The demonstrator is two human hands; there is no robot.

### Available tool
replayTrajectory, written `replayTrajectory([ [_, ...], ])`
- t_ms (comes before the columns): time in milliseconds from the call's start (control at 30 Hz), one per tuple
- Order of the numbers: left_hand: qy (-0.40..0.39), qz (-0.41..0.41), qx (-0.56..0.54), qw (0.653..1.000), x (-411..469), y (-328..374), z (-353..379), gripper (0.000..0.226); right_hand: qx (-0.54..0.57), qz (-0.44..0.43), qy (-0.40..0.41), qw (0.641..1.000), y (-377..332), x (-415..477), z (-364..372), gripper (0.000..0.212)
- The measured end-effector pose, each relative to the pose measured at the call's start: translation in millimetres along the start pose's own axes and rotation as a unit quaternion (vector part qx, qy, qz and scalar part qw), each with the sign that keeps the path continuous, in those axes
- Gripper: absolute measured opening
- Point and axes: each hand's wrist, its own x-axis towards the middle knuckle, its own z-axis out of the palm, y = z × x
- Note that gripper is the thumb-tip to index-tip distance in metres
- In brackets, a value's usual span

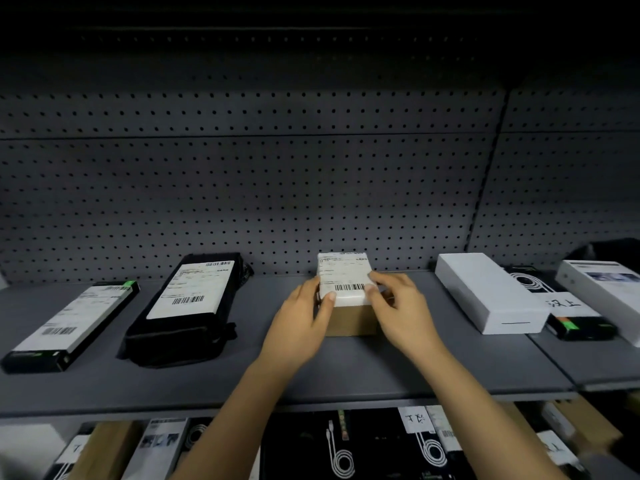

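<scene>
A small brown cardboard box [349, 320] stands in the middle of a grey shelf [242, 372]. A white shipping label [343, 277] with a barcode covers its top. My left hand [304, 322] grips the box at its left front corner, thumb on the label's edge. On the box's right side my right hand [398, 308] holds it, fingers curled over the label's right edge.
Left on the shelf lie a long black box [69, 327] and a black pouch [187, 310], both labelled. Right lie a white box [485, 292], a black box [578, 325] and another white box [606, 289]. A pegboard wall [277, 188] backs the shelf. Packaged goods [346, 448] fill the lower shelf.
</scene>
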Motion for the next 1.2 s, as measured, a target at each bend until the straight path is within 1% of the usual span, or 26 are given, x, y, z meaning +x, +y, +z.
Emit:
replayTrajectory([
  [67,0.008,-0.001,0.028,1.0,0,0,3,0.041,-0.004,-0.013,0.004,1.0,1,-1,-1,0.031],
  [133,0.045,0.014,0.093,0.995,-1,2,5,0.042,-0.007,-0.029,0.008,1.0,1,-2,-4,0.027],
  [233,0.117,0.084,0.199,0.969,-1,14,9,0.035,-0.022,-0.06,0.019,0.998,3,-5,-16,0.022],
  [300,0.142,0.128,0.229,0.954,1,26,14,0.034,-0.054,-0.076,0.027,0.995,8,-8,-30,0.022],
  [433,0.136,0.191,0.243,0.941,4,59,36,0.03,-0.124,-0.082,0.044,0.988,30,-13,-66,0.023],
  [567,0.112,0.211,0.237,0.941,9,90,71,0.03,-0.149,-0.085,0.054,0.984,58,-14,-111,0.023],
  [667,0.087,0.22,0.24,0.942,15,113,105,0.03,-0.166,-0.057,0.057,0.983,84,-12,-147,0.024],
  [733,0.064,0.212,0.235,0.946,19,128,129,0.032,-0.178,-0.036,0.043,0.982,104,-8,-170,0.032],
  [800,0.034,0.191,0.232,0.953,23,140,151,0.037,-0.192,-0.015,0.012,0.981,121,-3,-189,0.046],
  [900,-0.023,0.136,0.224,0.965,27,148,175,0.049,-0.223,0.015,-0.078,0.972,141,5,-208,0.07],
  [933,-0.031,0.121,0.225,0.966,28,152,183,0.054,-0.244,0.016,-0.107,0.964,149,7,-214,0.072],
  [1033,-0.055,0.068,0.233,0.969,26,158,201,0.063,-0.284,-0.012,-0.147,0.947,168,14,-219,0.06],
  [1100,-0.064,0.034,0.226,0.971,24,159,210,0.062,-0.27,-0.03,-0.159,0.949,176,16,-216,0.054],
  [1200,-0.019,-0.003,0.166,0.986,18,158,215,0.059,-0.202,-0.048,-0.149,0.967,181,17,-213,0.05],
])
